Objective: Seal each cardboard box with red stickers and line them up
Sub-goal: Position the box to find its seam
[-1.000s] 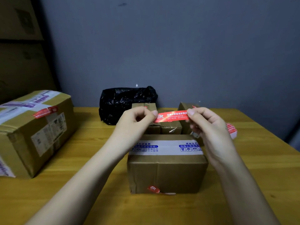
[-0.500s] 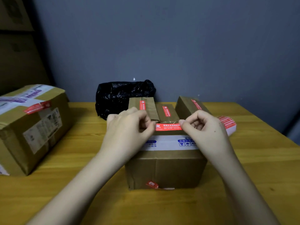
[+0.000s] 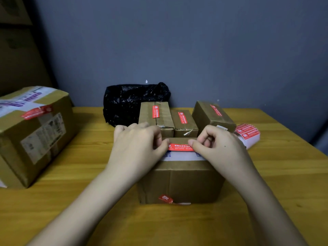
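Observation:
A brown cardboard box [image 3: 181, 181] with white printed tape across its top stands in front of me on the wooden table [image 3: 88, 174]. A red sticker [image 3: 180, 147] lies on the box's top. My left hand [image 3: 138, 148] pinches its left end and my right hand [image 3: 218, 148] pinches its right end, both hands low on the box top. Another small red sticker [image 3: 166, 198] shows at the box's lower front edge. Behind it stand three small boxes [image 3: 184, 121], each with a red sticker on top. A sticker roll [image 3: 248, 134] lies at the right.
A large taped box [image 3: 33, 134] with a red sticker sits at the left. A black plastic bag [image 3: 131, 102] rests against the grey wall behind the small boxes. Stacked cartons [image 3: 16, 41] rise at the far left.
Both hands have lowered the red sticker from mid-air down onto the top of the front box. The camera has tipped down a little.

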`<action>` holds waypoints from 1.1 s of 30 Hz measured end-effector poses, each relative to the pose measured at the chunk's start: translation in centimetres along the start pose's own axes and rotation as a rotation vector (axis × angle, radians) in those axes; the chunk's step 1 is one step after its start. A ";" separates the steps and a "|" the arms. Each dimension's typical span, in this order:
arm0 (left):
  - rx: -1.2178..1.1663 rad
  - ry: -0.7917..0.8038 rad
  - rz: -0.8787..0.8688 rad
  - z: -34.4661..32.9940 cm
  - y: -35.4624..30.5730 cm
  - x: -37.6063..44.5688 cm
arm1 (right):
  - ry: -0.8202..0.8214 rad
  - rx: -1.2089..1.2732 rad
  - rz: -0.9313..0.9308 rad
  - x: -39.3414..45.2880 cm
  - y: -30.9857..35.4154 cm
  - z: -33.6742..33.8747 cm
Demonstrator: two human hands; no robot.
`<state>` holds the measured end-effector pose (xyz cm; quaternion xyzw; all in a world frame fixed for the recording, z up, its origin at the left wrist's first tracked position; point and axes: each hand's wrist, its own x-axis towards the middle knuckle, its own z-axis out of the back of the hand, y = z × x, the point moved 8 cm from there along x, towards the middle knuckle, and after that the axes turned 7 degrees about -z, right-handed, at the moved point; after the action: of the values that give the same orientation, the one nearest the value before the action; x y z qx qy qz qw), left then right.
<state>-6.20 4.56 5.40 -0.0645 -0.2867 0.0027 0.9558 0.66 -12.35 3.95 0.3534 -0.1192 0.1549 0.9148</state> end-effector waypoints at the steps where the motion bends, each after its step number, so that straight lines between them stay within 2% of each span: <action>1: 0.034 -0.009 -0.022 0.0 -0.2 -0.1 | -0.007 -0.016 0.016 -0.1 0.1 -0.1; 6: 0.152 -0.033 -0.074 -0.1 -0.6 -0.2 | -0.037 -0.053 0.067 -0.4 0.3 -0.1; 15: 0.228 -0.054 -0.126 -0.5 -1.0 -0.1 | -0.073 -0.090 0.120 -0.6 0.6 -0.1; 33: 0.305 0.025 -0.129 -0.8 -1.2 0.0 | -0.045 -0.189 0.133 -0.6 0.9 -0.5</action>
<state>-5.80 3.32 4.88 0.0998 -0.2746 -0.0160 0.9562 -0.20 -11.54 3.93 0.2603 -0.1770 0.1953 0.9288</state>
